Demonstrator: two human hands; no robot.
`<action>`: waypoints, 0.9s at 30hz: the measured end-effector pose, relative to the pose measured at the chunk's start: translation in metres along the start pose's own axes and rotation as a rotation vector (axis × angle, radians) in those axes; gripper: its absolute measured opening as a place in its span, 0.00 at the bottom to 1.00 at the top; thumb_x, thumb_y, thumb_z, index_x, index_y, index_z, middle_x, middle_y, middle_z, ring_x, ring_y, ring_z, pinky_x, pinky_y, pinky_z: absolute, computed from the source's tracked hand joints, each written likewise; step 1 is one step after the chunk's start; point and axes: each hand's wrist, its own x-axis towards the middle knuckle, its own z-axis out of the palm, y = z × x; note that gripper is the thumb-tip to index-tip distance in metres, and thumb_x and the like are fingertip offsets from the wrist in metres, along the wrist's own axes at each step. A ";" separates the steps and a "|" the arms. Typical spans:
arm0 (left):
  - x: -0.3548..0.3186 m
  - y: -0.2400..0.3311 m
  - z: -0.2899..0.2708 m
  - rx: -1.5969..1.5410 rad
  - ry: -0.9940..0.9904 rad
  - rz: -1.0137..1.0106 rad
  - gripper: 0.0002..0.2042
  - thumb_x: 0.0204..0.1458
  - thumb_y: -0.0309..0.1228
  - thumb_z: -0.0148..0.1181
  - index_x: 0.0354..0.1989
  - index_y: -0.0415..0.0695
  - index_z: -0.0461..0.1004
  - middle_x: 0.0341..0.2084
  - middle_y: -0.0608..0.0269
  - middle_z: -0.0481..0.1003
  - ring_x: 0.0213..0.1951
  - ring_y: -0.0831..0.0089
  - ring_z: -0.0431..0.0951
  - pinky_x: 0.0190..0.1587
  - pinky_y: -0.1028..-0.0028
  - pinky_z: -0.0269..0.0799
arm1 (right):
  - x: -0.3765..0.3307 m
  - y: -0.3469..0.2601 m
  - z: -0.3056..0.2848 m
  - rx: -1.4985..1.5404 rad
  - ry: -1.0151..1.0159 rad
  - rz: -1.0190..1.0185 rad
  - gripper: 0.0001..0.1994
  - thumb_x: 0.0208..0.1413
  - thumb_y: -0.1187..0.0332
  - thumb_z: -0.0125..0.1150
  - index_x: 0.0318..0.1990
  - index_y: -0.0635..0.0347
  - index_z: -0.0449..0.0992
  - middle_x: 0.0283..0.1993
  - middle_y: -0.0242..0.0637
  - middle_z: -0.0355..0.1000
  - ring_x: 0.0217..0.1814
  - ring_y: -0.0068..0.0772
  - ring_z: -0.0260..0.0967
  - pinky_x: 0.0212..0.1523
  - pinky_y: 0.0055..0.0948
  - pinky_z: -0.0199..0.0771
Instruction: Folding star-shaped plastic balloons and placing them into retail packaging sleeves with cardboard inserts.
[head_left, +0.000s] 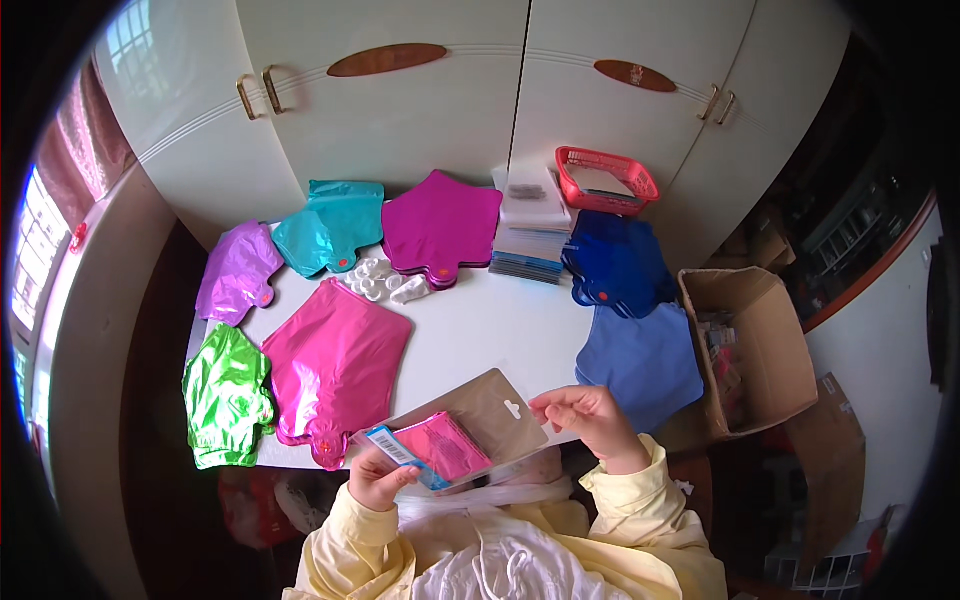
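Observation:
My left hand (376, 482) grips the lower left end of a clear plastic packaging bag (495, 400), thumb on top. Inside the bag lie a folded pink foil piece (447, 446) and a blue-and-white card (397, 446) with a barcode. The bag's other end has a hang hole and points toward my right hand (594, 420). My right fingers are pinched together beside that end; what they hold, if anything, is too fine to make out. Left of the bag a stack of flat pink foil balloons (340, 360) rests on the white table (490, 335).
Flat foil balloons in green (228, 395), lilac (238, 270), teal (330, 228), magenta (440, 222), dark blue (618, 260) and light blue (640, 360) ring the table. At the back are stacked cards (528, 262) and a red basket (608, 203). A cardboard box (765, 340) stands right.

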 end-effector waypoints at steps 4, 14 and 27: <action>-0.002 0.003 0.000 0.029 -0.007 -0.041 0.03 0.48 0.19 0.63 0.31 0.37 0.76 0.25 0.63 0.77 0.26 0.80 0.74 0.29 0.80 0.68 | 0.004 0.003 0.002 0.052 0.031 0.045 0.08 0.55 0.72 0.61 0.40 0.66 0.79 0.32 0.32 0.76 0.35 0.16 0.70 0.36 0.17 0.69; 0.000 -0.012 -0.009 -0.073 -0.012 -0.114 0.04 0.47 0.21 0.64 0.31 0.37 0.77 0.26 0.62 0.78 0.27 0.77 0.76 0.31 0.78 0.71 | -0.001 -0.003 0.008 0.135 0.031 0.108 0.07 0.50 0.68 0.67 0.31 0.64 0.79 0.26 0.29 0.74 0.27 0.15 0.67 0.29 0.15 0.66; 0.001 -0.012 -0.011 -0.088 -0.030 -0.128 0.04 0.47 0.22 0.65 0.31 0.37 0.77 0.26 0.62 0.78 0.27 0.77 0.76 0.32 0.78 0.72 | -0.002 0.000 0.010 0.219 -0.022 0.169 0.12 0.45 0.63 0.71 0.26 0.60 0.76 0.20 0.26 0.70 0.21 0.15 0.61 0.23 0.15 0.60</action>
